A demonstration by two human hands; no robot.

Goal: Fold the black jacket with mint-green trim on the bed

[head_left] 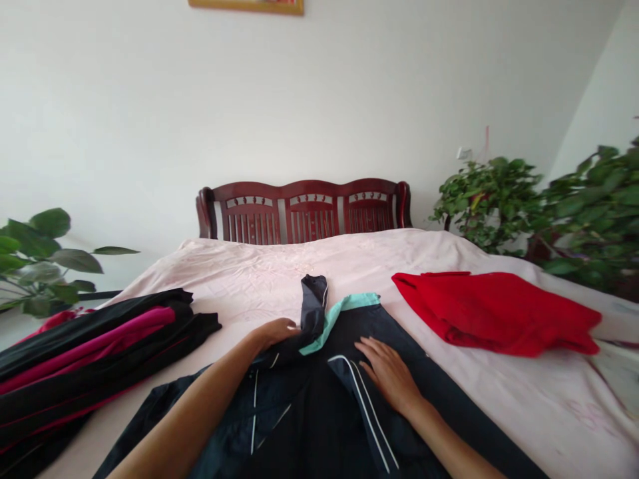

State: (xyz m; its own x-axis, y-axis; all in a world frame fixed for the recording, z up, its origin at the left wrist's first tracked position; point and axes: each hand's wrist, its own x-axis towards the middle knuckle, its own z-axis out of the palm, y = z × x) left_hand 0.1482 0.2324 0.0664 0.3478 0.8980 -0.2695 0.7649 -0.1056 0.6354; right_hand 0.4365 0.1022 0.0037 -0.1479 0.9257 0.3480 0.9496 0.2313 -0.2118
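A dark navy jacket (319, 399) with white piping and a mint-green strip along its collar lies spread before me. My left hand (277, 330) is at the left side of the collar, with its fingers curled in on the dark cloth there; the fingertips are partly hidden. On the jacket's right front panel, my right hand (389, 372) lies palm down with fingers stretched out, beside the white-piped edge. One dark end of the collar (313, 303) sticks up past my left fingers.
Black and pink folded clothes (110, 346) are piled on the left. A folded red garment (499, 309) lies to the right. Beneath everything is a pale pink sheet (239, 266). A wooden bench back (312, 209) stands behind, with leafy plants (492, 199) at right and another plant (44, 253) at left.
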